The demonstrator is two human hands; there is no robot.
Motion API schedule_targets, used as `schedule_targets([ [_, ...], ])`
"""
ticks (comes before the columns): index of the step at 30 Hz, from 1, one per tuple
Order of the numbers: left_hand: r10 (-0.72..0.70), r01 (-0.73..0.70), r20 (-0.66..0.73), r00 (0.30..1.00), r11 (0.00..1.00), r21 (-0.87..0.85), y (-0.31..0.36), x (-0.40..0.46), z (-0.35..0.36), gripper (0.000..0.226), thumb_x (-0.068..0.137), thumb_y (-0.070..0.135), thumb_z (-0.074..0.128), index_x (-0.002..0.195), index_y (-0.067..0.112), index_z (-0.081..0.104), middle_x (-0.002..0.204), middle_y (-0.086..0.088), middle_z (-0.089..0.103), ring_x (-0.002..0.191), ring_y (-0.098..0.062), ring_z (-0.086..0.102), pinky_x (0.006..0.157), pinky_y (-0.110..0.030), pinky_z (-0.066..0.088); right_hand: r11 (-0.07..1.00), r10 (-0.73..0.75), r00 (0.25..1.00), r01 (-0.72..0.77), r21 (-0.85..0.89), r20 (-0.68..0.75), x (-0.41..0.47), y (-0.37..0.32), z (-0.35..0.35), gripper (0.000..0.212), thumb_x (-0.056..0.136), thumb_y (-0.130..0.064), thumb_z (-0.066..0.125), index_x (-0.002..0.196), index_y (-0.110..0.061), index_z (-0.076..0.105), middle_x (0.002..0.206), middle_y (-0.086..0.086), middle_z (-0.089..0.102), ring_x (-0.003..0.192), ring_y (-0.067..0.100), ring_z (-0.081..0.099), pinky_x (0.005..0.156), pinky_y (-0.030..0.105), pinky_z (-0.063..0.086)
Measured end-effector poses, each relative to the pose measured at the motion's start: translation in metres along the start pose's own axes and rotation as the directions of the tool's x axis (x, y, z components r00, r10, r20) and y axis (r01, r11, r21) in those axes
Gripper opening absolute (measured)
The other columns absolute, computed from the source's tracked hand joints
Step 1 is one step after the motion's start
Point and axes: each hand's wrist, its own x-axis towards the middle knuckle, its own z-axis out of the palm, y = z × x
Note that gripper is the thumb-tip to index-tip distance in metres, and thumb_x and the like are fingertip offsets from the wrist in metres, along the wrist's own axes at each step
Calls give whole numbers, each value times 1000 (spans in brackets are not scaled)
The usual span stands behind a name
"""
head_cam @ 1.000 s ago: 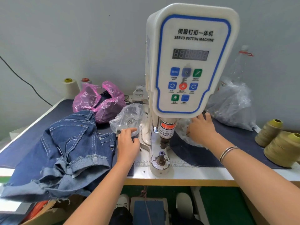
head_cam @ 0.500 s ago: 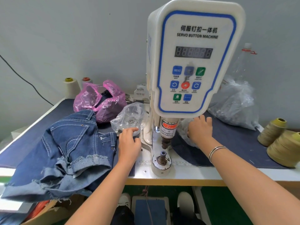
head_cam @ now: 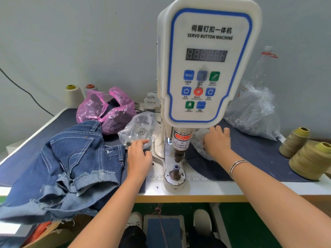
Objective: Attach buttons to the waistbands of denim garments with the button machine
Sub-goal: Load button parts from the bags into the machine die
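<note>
The denim garments [head_cam: 71, 167] lay in a heap on the left of the surface [head_cam: 206, 191], well apart from the die of the button machine [head_cam: 206, 68], so no waistband was yet under the punch. The step in hand looked like fetching parts. The left hand [head_cam: 138, 156] reached to the mouth of a clear bag of metal pieces [head_cam: 138, 130] just left of the machine's column, thumb and forefinger drawn narrow as if pinching, though whether they held a piece could not be told. The right hand [head_cam: 217, 142] had its fingers in a second clear bag [head_cam: 198, 142] behind the punch, and its grasp was hidden.

The next move, by my judgement, called for seating a button and its tack in the upper and lower dies [head_cam: 176, 173], then drawing a waistband across and keeping fingers out, as the warning label urged.

Counted: one machine, two hands, one bangle on the right wrist [head_cam: 237, 166], two small clear bags by the column, one larger clear bag [head_cam: 254, 111] at right, one pink bag [head_cam: 105, 108], two olive thread cones [head_cam: 304, 151] at right, two pale cones [head_cam: 74, 95] at back left, one pedal [head_cam: 163, 231] below.
</note>
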Motion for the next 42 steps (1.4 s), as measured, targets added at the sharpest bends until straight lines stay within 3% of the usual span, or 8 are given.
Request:
schedule_targets([
  [13, -15, 15, -6, 1000, 1000, -19, 1, 0, -1, 38, 85, -2, 51, 120, 12, 57, 110, 9, 46, 107, -9, 39, 87, -20, 28, 941, 106, 994, -102, 324, 6, -16, 7, 0, 16, 90, -34, 56, 87, -26, 70, 132, 2, 38, 132, 27, 19, 110, 57, 12],
  [17, -15, 15, -4, 1000, 1000, -27, 0, 0, -1, 38, 86, -2, 51, 120, 13, 57, 111, 8, 47, 108, -10, 42, 87, -19, 28, 852, 221, 960, -106, 512, -169, -36, 13, -9, 12, 87, -30, 65, 81, -25, 74, 133, 1, 40, 137, 26, 15, 111, 53, 6],
  [19, -19, 19, -3, 1000, 1000, -22, 0, 0, 0, 37, 86, -2, 51, 120, 12, 57, 113, 5, 50, 108, -10, 41, 88, -19, 28, 705, 271, 939, -42, 708, -214, -54, 9, -22, 6, 85, -29, 71, 80, -25, 74, 120, -1, 51, 126, 24, 31, 107, 45, 18],
  [22, -21, 20, -4, 1000, 999, -26, 0, 1, 1, 38, 85, -2, 52, 120, 11, 57, 116, 1, 52, 110, -14, 44, 88, -20, 28, 126, 86, 992, -103, 987, 93, -91, -11, -50, 12, 87, -28, 69, 76, -34, 68, 80, -16, 66, 84, -3, 59, 83, 30, 48],
  [24, -21, 21, -2, 1000, 1000, -22, -1, 0, 0, 37, 85, -2, 51, 120, 12, 58, 116, 0, 53, 112, -16, 45, 88, -21, 29, -110, -82, 956, -289, 951, 281, -113, -28, -57, 11, 90, -25, 65, 81, -27, 70, 56, -12, 60, 53, 3, 53, 58, 18, 43],
  [27, -5, 5, -4, 1000, 1000, -27, -1, 0, 0, 34, 86, -2, 51, 116, 11, 60, 114, 0, 56, 112, -18, 48, 90, -22, 32, -380, -208, 900, -435, 816, 383, -128, -41, -55, 16, 89, -18, 66, 74, -14, 71, 54, -1, 49, 46, 10, 39, 43, 20, 31],
  [34, 65, -58, 61, 996, 992, -110, 0, -4, -1, 23, 89, 5, 51, 91, 22, 66, 87, 6, 64, 75, -14, 56, 64, -29, 38, -629, -390, 803, -589, 507, 451, -131, -51, -56, 7, 88, -11, 65, 87, -6, 60, 55, 0, 48, 41, 7, 39, 34, 16, 29],
  [42, 65, -57, 67, 996, 992, -110, -3, -3, 0, 27, 88, 6, 51, 81, 29, 63, 79, 19, 60, 72, -10, 54, 59, -26, 35, -733, -525, 712, -657, 178, 466, -131, -55, -58, 28, 66, -14, 72, 90, -4, 62, 52, 2, 51, 37, 7, 44, 31, 15, 34],
])
